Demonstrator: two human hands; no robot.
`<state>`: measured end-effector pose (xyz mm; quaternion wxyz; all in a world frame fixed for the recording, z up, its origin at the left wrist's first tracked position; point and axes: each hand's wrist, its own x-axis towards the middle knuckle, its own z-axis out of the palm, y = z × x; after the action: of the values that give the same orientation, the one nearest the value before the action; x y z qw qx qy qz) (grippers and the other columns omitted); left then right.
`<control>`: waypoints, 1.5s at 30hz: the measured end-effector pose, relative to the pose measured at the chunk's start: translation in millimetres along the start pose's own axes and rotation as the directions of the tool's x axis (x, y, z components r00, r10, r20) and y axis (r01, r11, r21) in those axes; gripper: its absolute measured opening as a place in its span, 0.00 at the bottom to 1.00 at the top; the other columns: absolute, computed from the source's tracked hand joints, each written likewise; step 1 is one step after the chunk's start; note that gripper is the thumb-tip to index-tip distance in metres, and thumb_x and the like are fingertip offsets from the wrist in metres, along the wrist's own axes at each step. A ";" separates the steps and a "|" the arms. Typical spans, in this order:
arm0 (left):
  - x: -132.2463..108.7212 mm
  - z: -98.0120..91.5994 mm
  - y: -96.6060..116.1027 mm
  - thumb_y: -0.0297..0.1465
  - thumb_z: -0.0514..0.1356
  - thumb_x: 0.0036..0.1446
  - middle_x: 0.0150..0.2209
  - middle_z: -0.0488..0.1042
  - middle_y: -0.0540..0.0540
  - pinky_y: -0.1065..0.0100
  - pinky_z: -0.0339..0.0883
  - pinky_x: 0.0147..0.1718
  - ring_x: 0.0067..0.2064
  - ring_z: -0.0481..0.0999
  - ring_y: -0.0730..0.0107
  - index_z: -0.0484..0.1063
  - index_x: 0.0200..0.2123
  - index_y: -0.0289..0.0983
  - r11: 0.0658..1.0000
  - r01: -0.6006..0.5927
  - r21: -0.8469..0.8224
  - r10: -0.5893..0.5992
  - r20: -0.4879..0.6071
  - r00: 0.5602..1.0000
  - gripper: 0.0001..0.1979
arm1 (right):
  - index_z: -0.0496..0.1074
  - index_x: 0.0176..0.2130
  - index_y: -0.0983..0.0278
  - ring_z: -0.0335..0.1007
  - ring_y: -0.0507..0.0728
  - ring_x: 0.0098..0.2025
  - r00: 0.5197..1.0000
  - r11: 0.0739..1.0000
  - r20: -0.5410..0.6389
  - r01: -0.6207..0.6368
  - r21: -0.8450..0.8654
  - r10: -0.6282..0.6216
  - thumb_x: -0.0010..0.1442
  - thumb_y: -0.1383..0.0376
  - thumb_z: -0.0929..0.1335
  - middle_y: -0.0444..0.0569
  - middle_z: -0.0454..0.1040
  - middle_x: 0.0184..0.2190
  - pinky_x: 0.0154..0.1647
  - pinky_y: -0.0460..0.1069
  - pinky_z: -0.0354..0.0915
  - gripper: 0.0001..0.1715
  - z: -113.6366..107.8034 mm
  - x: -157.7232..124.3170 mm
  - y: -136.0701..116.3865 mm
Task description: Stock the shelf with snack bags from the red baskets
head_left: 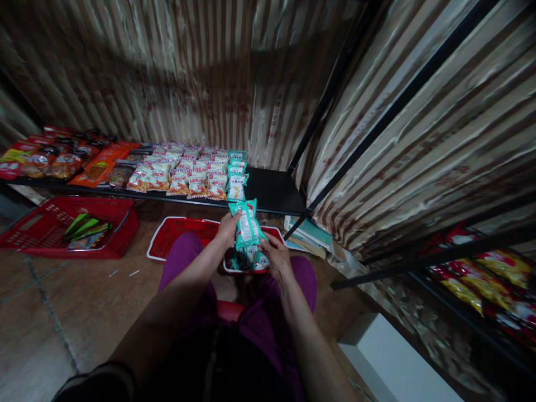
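A teal snack packet (248, 224) is held up between my two hands, over a red basket (184, 224) with a white rim. My left hand (228, 228) is closed on its left side, thumb on the front. My right hand (275, 252) pinches its lower right corner. More teal packets (256, 258) lie in the basket just below. Beyond my hands, a column of teal packets (237, 181) stands on the black shelf (274, 187), beside rows of white and orange packets (188, 176).
Red and orange snack packs (62, 156) fill the shelf's left end. A second red basket (113, 226) with a few packets is on the floor at left. Books (310, 234) lie under the shelf's right end. A white box (389, 357) and another stocked rack (473, 285) are at right.
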<state>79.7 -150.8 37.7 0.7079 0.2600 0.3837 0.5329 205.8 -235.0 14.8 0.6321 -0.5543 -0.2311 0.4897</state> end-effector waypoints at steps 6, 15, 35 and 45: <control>3.8 1.3 -1.5 0.41 0.70 0.38 0.25 0.75 0.50 0.69 0.68 0.29 0.25 0.72 0.73 0.71 0.31 0.34 1.000 0.003 -0.016 -0.002 0.008 1.000 0.20 | 0.78 0.34 0.63 0.64 0.49 0.20 0.998 0.999 -0.038 0.041 -0.003 -0.041 0.32 0.59 0.77 0.40 0.73 0.19 0.26 0.47 0.64 0.25 3.2 -3.5 5.7; 7.0 3.6 0.4 0.43 0.70 0.36 0.24 0.74 0.50 0.71 0.66 0.28 0.25 0.72 0.74 0.71 0.32 0.35 0.995 -0.077 0.060 0.079 -0.029 0.996 0.23 | 0.77 0.37 0.61 0.73 0.53 0.35 0.994 1.000 0.106 0.012 -0.029 -0.009 0.38 0.53 0.76 0.46 0.78 0.34 0.38 0.48 0.69 0.25 2.4 -2.1 -4.0; -14.7 6.0 0.8 0.35 0.68 0.42 0.30 0.77 0.46 0.71 0.67 0.29 0.28 0.74 0.71 0.73 0.33 0.34 0.986 0.069 0.150 -0.099 0.208 0.973 0.14 | 0.76 0.33 0.63 0.71 0.53 0.26 0.999 0.999 -0.042 0.019 0.025 -0.018 0.35 0.51 0.75 0.44 0.78 0.26 0.27 0.47 0.65 0.26 14.7 8.5 -3.1; -18.7 3.6 -7.2 0.27 0.69 0.42 0.31 0.77 0.45 0.67 0.68 0.33 0.28 0.75 0.70 0.72 0.41 0.33 0.982 0.117 0.147 -0.148 0.216 0.965 0.19 | 0.70 0.49 0.62 0.72 0.57 0.37 0.959 0.908 -0.067 0.238 -0.344 -0.277 0.48 0.50 0.68 0.48 0.78 0.35 0.39 0.51 0.67 0.32 5.7 17.7 5.1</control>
<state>84.1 -170.6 39.0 0.7621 0.3392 0.3519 0.4245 206.5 -217.3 7.3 0.6007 -0.6448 -0.3449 0.3232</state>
